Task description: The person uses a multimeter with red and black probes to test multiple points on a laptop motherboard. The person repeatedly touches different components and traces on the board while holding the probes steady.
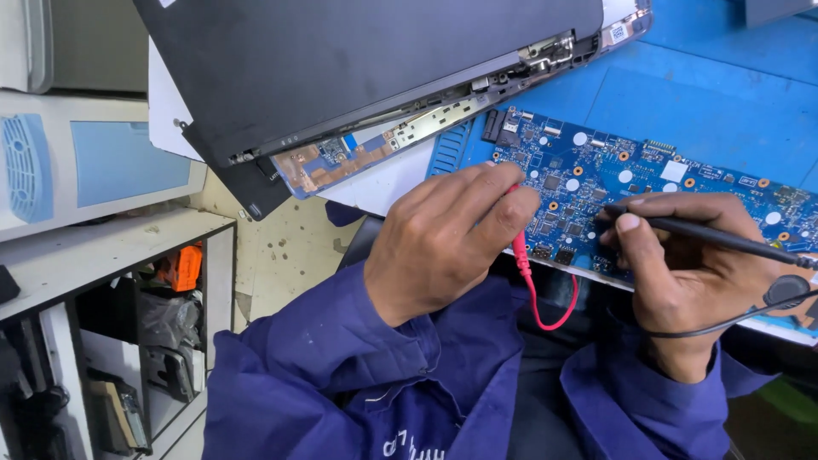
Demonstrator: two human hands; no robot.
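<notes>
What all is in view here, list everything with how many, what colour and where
circuit board: one, blue, on the mat under both hands
red probe: one, red with red lead, in left hand
black probe: one, black with black lead, in right hand
opened laptop: one, black, top centre, leaning over the mat
work mat: one, blue, upper right
shelf unit: one, white, lower left, holding clutter
sleeves: two, dark blue, bottom
left hand: one, grip closed on red probe
right hand: one, grip closed on black probe

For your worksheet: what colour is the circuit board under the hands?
Blue circuit board, clearest in the head view.
</notes>
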